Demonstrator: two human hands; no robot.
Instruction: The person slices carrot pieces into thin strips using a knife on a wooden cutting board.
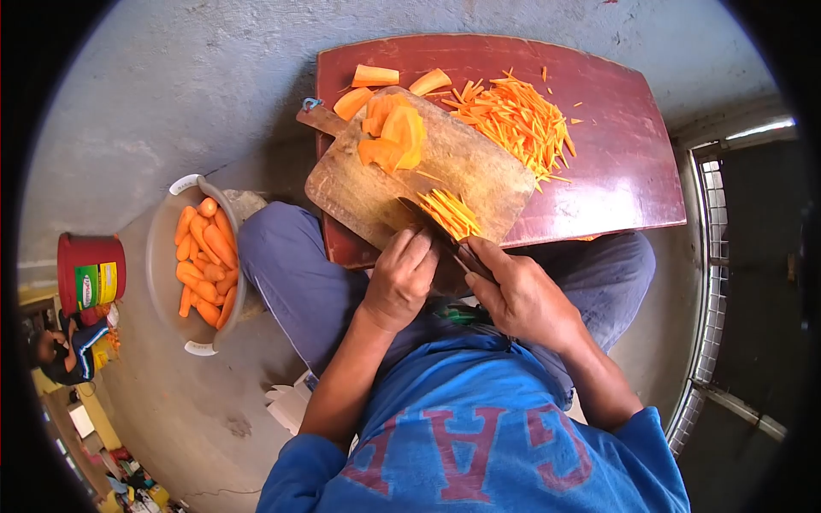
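Observation:
My right hand (523, 297) is wrapped round the handle of a dark-bladed knife (438, 224), whose blade points up and left over the near edge of a wooden cutting board (349, 190). My left hand (402, 275) is closed beside the blade, fingers curled together; whatever they pinch, if anything, is hidden. Thin carrot strips (450, 214) lie on the board against the blade's far side. Farther up the board rest several flat carrot slices (400, 135), partly stacked. A large heap of carrot strips (518, 120) sits on the table beyond the board.
The board lies on a dark red table (620, 162), with carrot chunks (375, 75) near its far left corner. On the left stands a grey tub (159, 282) of whole carrots (205, 265). Behind it are a red bucket (70, 282) and another person (70, 350).

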